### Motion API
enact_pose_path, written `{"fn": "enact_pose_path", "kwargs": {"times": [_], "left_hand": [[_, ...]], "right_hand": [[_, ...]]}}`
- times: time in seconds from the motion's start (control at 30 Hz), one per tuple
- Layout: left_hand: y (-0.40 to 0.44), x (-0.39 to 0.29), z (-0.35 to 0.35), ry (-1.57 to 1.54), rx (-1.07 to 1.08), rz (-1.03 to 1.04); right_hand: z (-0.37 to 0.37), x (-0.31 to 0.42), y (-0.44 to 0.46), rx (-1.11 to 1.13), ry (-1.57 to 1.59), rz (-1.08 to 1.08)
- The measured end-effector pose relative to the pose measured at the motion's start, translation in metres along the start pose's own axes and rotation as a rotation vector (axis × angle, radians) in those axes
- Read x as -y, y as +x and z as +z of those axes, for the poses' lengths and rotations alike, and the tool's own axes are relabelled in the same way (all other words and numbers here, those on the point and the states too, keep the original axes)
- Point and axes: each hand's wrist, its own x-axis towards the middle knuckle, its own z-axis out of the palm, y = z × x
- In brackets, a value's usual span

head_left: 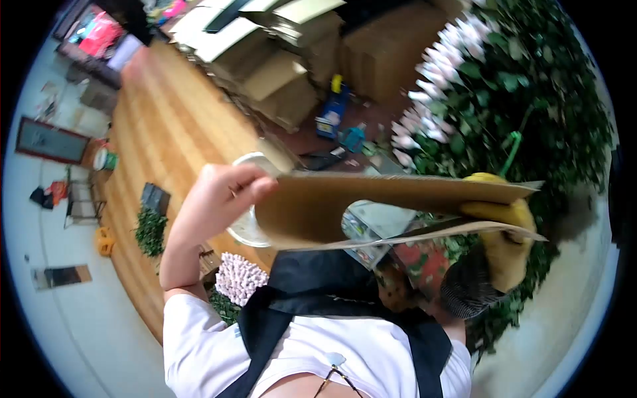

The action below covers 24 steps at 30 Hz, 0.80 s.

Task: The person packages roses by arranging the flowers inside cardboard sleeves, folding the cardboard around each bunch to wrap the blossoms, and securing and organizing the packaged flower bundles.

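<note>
A folded sheet of brown cardboard (pixel 302 202) spans the space before my chest, with a bend at its left end and a rounded opening in its middle. My left hand (pixel 229 192) is bare and closed, its fingertips at the upper left corner of the cardboard; the exact grip is partly hidden. My right hand (pixel 507 219) wears a yellow glove with a dark knitted cuff. It grips the right end of the cardboard, with fingers between the two layers. Behind the left hand, a white round container (pixel 245 232) shows in part.
Pale pink roses (pixel 441 73) with dense green leaves are stacked at the right. Cardboard boxes (pixel 279 86) stand ahead, near a blue item (pixel 332 113). A bunch of pale flower buds (pixel 240 278) is by my left elbow. Wooden flooring (pixel 169 113) stretches away at left.
</note>
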Motion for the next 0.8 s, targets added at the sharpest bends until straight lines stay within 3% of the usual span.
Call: {"fn": "enact_pose_path", "kwargs": {"times": [0.07, 0.1, 0.17, 0.27, 0.3, 0.37, 0.4, 0.43, 0.47, 0.53, 0.57, 0.63, 0.8], "left_hand": [[0.033, 0.020, 0.026, -0.340, -0.029, 0.035], [0.049, 0.030, 0.037, -0.331, -0.013, 0.104], [0.080, 0.053, 0.060, -0.241, 0.056, 0.085], [0.120, 0.102, 0.118, -0.356, 0.227, -0.013], [0.132, 0.111, 0.138, -0.302, 0.256, -0.050], [0.155, 0.131, 0.175, -0.091, 0.272, -0.020], [0.166, 0.155, 0.211, 0.143, 0.118, 0.204], [0.173, 0.163, 0.232, 0.178, 0.128, 0.317], [0.182, 0.168, 0.253, 0.214, 0.133, 0.435], [0.201, 0.199, 0.319, 0.168, 0.244, 0.741], [0.200, 0.184, 0.335, -0.164, 0.377, 0.678], [0.191, 0.177, 0.362, 0.366, 0.116, 1.114], [0.196, 0.168, 0.356, 0.266, 0.454, 0.971]], "right_hand": [[-0.030, 0.022, -0.007, -0.017, -0.168, -0.044], [-0.042, 0.032, -0.007, 0.017, -0.267, -0.083], [-0.051, 0.036, -0.002, 0.129, -0.816, -0.091], [-0.022, -0.032, -0.003, 0.155, -0.946, -0.028], [-0.004, -0.057, 0.003, 0.230, -0.948, -0.016], [0.037, -0.103, -0.001, 0.133, -0.885, -0.108], [0.056, -0.125, -0.002, 0.118, -0.865, -0.109], [0.086, -0.159, -0.021, -0.098, -0.350, 0.255], [0.097, -0.122, 0.017, 0.123, -0.917, -0.151], [0.128, -0.147, 0.016, 0.299, -0.990, 0.098], [0.138, -0.150, 0.018, 0.334, -1.003, 0.161], [0.141, -0.144, 0.018, 0.359, -0.955, 0.199], [0.127, -0.131, 0.018, 0.379, -0.866, 0.246]]}}
